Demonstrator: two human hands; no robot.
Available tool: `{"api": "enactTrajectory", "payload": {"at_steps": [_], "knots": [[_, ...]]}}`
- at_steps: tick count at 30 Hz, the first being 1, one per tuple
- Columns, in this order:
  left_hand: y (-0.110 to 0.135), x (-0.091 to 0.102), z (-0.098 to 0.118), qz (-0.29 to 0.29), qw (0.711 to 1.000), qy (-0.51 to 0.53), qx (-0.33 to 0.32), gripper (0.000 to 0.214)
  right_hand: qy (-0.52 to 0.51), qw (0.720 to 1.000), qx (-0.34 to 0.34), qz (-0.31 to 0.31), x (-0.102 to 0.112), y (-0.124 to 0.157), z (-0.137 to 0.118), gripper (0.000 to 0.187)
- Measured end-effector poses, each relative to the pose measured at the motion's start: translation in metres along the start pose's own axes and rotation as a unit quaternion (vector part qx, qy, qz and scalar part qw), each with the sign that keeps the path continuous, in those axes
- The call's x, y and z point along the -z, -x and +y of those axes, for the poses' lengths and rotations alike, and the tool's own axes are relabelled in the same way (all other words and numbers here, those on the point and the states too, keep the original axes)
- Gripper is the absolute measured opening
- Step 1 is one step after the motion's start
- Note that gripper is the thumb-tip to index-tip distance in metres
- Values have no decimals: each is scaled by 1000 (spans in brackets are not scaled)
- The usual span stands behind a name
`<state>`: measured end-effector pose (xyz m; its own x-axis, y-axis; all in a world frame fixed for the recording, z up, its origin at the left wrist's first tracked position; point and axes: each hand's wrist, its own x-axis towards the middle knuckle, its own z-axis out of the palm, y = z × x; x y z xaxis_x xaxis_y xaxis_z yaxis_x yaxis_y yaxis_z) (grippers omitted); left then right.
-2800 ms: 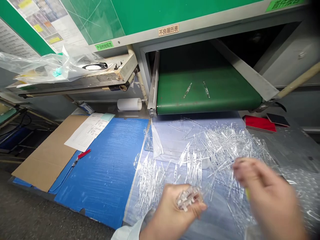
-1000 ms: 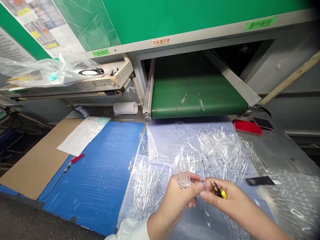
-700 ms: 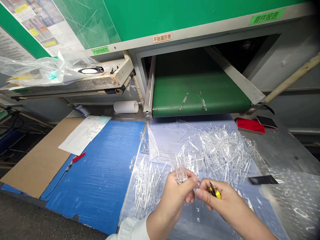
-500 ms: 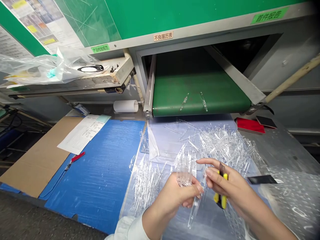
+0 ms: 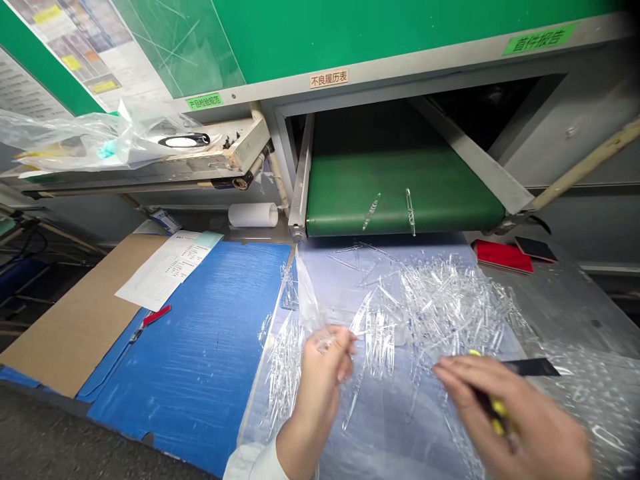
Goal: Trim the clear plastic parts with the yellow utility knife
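Note:
My left hand [image 5: 323, 377] is blurred above the sheet, its fingertips pinching a small clear plastic piece [image 5: 326, 343]. It is nearest to a heap of thin clear moulded plastic parts [image 5: 284, 377]. My right hand [image 5: 510, 413], also blurred, is shut around yellow-handled side cutters [image 5: 495, 410], and most of the tool is hidden by my fingers. A larger heap of the same clear parts [image 5: 450, 307] lies on a pale plastic sheet [image 5: 340, 280] between my hands and the belt.
A green conveyor belt [image 5: 405, 193] above carries two clear parts. Bubble wrap [image 5: 595, 407] with a black strip [image 5: 530, 367] lies to the right. On the left are blue corrugated board [image 5: 190, 353], cardboard [image 5: 85, 313], a printed paper sheet [image 5: 167, 270] and a red-handled cutter [image 5: 155, 319].
My hands have moved apart, the left toward the left and the right toward the lower right with the cutters. The thick bunch of clear parts no longer shows in my left hand.

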<state>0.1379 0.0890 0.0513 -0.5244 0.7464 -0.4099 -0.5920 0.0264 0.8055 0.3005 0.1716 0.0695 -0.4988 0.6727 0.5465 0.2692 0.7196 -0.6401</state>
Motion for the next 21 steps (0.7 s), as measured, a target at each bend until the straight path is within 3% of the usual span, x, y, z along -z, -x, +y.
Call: {"api": "enactTrajectory", "payload": {"at_steps": [2,5,7,9,12,21], "knots": [[5,-7,-1,-66,997,-10,28,39,0,990,119,-73,-8,5,-9,25],[12,-14,4,-92,995,-9,33,34,-37,971,178,-153,-21,7,-15,12],[14,-14,10,-79,996,-28,29,31,-70,974,125,-177,-23,5,-16,22],[16,-11,14,-87,993,-73,39,31,-90,976,19,-196,-20,0,-16,34],[19,-6,17,-106,983,-141,41,34,-67,966,-88,-235,-12,-9,-17,28],[25,-9,20,-106,978,-177,-20,18,-15,952,-58,-300,-12,-13,-15,27]]}}
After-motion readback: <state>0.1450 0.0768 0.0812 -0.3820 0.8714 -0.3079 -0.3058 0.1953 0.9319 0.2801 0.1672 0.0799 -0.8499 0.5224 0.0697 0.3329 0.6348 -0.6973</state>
